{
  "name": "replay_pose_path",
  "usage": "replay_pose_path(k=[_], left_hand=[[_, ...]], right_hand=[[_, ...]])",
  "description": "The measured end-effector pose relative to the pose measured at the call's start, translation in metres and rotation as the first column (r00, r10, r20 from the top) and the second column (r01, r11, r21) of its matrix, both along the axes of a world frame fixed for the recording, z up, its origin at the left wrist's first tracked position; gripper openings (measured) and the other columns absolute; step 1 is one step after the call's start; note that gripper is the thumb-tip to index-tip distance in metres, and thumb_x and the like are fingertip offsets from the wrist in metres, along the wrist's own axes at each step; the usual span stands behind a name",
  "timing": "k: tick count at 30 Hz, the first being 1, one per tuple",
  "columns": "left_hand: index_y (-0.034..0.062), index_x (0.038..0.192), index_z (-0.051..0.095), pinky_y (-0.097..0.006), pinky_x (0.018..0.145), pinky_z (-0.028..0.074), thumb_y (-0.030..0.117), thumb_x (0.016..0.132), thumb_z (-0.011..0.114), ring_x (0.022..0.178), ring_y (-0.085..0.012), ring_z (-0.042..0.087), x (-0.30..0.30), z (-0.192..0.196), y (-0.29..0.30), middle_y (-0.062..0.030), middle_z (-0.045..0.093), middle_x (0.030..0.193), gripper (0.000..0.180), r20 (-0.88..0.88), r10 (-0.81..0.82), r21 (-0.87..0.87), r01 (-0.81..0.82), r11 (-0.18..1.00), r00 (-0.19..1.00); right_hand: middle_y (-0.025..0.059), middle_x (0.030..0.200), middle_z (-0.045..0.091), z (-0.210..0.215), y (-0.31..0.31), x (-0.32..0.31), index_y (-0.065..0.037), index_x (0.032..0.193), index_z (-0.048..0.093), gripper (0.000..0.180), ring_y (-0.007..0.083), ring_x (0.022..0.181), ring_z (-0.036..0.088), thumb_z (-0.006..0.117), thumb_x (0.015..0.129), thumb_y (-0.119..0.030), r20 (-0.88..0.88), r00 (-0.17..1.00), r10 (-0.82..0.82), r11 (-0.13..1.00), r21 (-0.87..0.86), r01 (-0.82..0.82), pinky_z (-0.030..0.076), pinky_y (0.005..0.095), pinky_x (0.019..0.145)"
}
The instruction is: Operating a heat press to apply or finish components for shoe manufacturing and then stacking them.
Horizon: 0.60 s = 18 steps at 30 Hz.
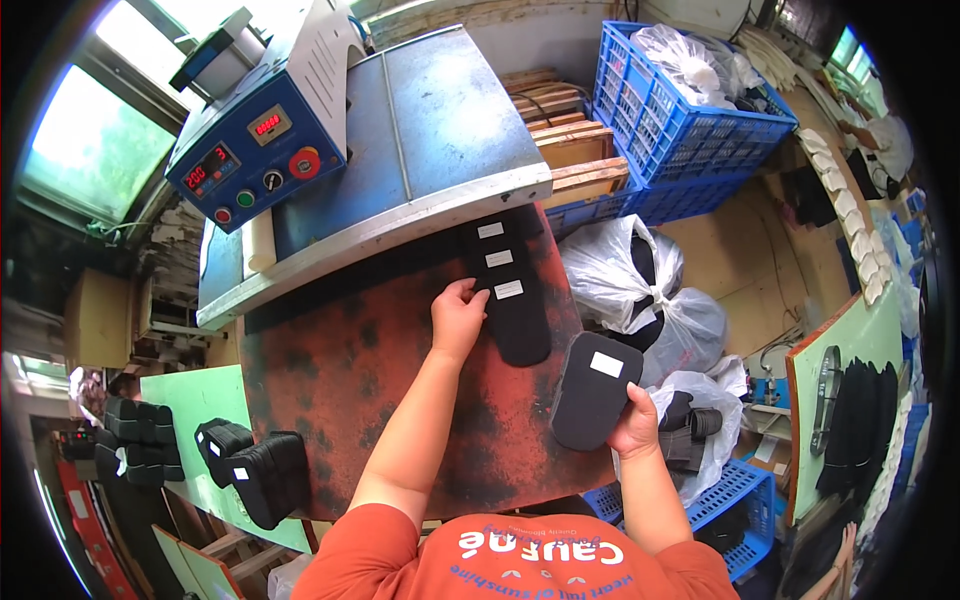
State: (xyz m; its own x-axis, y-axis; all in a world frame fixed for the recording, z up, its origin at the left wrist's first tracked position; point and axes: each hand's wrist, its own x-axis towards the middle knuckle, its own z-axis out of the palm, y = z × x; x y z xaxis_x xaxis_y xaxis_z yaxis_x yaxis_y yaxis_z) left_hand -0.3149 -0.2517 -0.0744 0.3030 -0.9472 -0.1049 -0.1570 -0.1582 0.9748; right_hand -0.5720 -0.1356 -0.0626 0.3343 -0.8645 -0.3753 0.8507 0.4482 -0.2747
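My right hand (637,422) grips a loose black pad (580,400) by its edge, thumb on top. The pad is flat with rounded ends and carries a white label (605,363). My left hand (460,317) reaches over the red, black-stained work surface (370,400), with its fingers bent together beside a white label (509,290). Whether they pinch anything is too small to make out. Under that label a black pad (522,338) lies on the surface, the nearest in an overlapping row running toward the machine. Farther up the row show two more labels.
A blue machine housing (440,110) with a metal front edge spans the far side, its control box (265,150) at left. Stacked black pads (270,475) stand on a green board at left. Right are plastic bags (640,280), blue crates (680,120) and another person (885,140).
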Motion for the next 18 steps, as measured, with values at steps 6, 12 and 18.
replay_pose_path(k=[6,12,18], left_hand=[[-0.0027,0.098,0.063,-0.024,0.064,0.048,0.01,0.08,0.067,0.071,-0.0089,0.058,-0.031,0.027,0.055,-0.0066,0.064,0.087,0.023,-0.112,-0.288,0.02,0.292,0.956,0.951],[-0.001,0.079,0.06,-0.023,0.058,0.046,0.005,0.081,0.064,0.064,-0.007,0.054,-0.04,0.038,0.075,-0.002,0.06,0.071,0.008,-0.02,-0.252,0.033,0.253,0.967,0.967],[0.0019,0.084,0.057,-0.019,0.054,0.043,0.003,0.083,0.061,0.063,-0.0041,0.052,-0.041,0.034,0.082,0.0017,0.058,0.073,0.004,-0.281,-0.308,0.071,0.34,0.938,0.909]], right_hand=[[0.0085,0.119,0.053,-0.004,0.003,0.02,-0.01,0.127,0.044,0.051,0.0248,0.111,0.052,0.066,0.082,-0.014,-0.153,0.988,-0.035,0.998,0.038,0.041,0.043,0.0406,0.094],[0.0057,0.119,0.053,0.0,0.004,0.03,-0.01,0.127,0.043,0.056,0.0222,0.11,0.052,0.071,0.078,-0.015,-0.167,0.986,0.004,0.999,-0.031,-0.009,0.043,0.0383,0.094],[0.0057,0.119,0.053,-0.003,0.01,0.026,-0.012,0.128,0.042,0.058,0.0221,0.111,0.051,0.071,0.078,-0.014,-0.166,0.986,0.005,1.0,-0.017,-0.008,0.043,0.0386,0.094]])
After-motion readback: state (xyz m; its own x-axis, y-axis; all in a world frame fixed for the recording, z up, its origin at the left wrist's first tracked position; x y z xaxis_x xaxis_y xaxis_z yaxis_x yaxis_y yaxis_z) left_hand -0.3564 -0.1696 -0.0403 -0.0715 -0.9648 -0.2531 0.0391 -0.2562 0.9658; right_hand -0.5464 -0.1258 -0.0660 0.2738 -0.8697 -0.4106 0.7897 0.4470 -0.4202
